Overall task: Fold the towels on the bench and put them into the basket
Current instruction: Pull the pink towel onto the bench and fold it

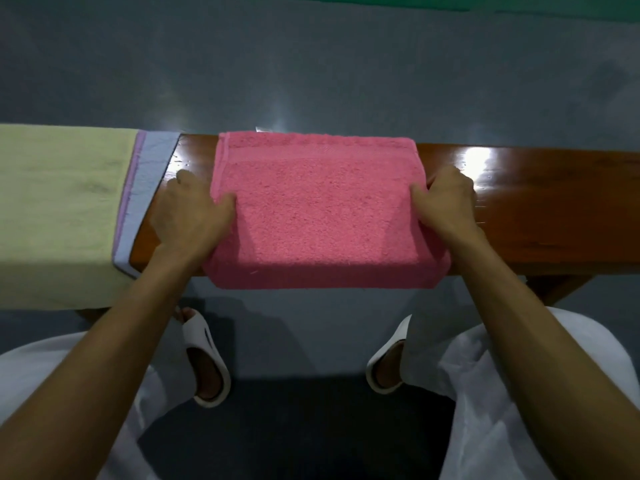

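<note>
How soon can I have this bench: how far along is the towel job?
Done: pink towel folded on the bench. In hand: left hand and right hand grip its sides. Remaining: the stacked towels beside it lie spread; no basket in view.

4 towels are lying on 1 worktop (554,209): 1 pink towel (318,209), 1 pale yellow towel (59,209), 1 lilac towel (129,192) and 1 grey-blue towel (149,181). 2 hands are gripping the pink towel, the left hand (192,216) and the right hand (446,202). 2 white slippers are showing on the floor, the left slipper (204,344) and the right slipper (388,355).
</note>
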Demonstrator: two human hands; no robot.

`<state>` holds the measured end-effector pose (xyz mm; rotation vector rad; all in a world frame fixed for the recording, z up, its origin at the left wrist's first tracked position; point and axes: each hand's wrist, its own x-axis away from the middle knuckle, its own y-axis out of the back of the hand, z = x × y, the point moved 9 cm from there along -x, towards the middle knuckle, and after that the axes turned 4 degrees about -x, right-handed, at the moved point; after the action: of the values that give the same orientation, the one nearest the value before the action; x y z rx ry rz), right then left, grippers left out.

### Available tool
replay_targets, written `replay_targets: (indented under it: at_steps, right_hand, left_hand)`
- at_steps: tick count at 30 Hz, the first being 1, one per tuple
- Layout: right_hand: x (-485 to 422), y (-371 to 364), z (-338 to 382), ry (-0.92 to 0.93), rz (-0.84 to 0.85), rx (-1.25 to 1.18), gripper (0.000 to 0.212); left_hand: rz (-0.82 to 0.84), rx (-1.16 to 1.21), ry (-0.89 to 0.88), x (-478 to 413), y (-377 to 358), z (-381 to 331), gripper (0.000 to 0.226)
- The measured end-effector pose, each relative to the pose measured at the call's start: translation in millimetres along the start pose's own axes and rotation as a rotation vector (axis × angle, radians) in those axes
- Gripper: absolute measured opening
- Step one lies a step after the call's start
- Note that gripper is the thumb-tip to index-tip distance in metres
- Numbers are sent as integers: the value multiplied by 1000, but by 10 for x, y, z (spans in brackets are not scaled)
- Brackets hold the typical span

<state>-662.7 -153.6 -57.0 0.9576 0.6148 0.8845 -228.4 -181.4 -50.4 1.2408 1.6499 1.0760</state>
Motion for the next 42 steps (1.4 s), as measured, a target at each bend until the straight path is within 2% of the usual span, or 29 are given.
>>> replay_targets:
  at_steps: [2, 6, 9, 12, 17, 20, 23, 25, 28, 30, 33, 38, 42]
  right_hand:
    - [9, 18, 16, -23, 28, 7, 29]
    - [65, 63, 118, 4, 33, -15, 23]
    - [73, 77, 145, 23, 13, -73, 20]
    - [85, 141, 128, 12, 9, -207, 14]
    - [59, 173, 91, -55, 39, -490, 11]
    - [81, 120, 26, -119, 101, -570, 15]
    - [133, 166, 34, -87, 152, -598, 31]
    - [151, 215, 106, -3, 157, -609, 33]
    - [175, 212, 194, 90, 177, -599, 25]
    - [172, 174, 190, 115, 206, -588, 23]
    - [182, 183, 190, 141, 226, -584, 29]
    - [108, 222, -49, 22, 181, -686, 29]
    - [78, 326, 1, 94, 225, -693, 44]
  left_hand:
    - [-27, 21, 12, 22, 47, -35, 76]
    - [-14, 5, -59, 21, 69, -182, 42]
    - [15, 39, -89, 30, 87, -268, 28]
    - [61, 191, -68, 37, 121, -256, 19]
    - [154, 469, 96, -41, 112, -27, 11]
    - [220, 516, 163, -24, 70, 57, 32]
    - [250, 474, 93, -23, 94, 56, 57]
    - [261, 481, 7, -19, 114, -3, 64]
    - [276, 454, -159, 3, 110, -127, 60]
    - [283, 446, -204, -15, 94, -151, 51]
    - [307, 475, -210, -40, 79, -158, 40]
    - [270, 506, -203, -117, 72, -78, 32]
    - [244, 552, -171, -152, 124, -19, 28]
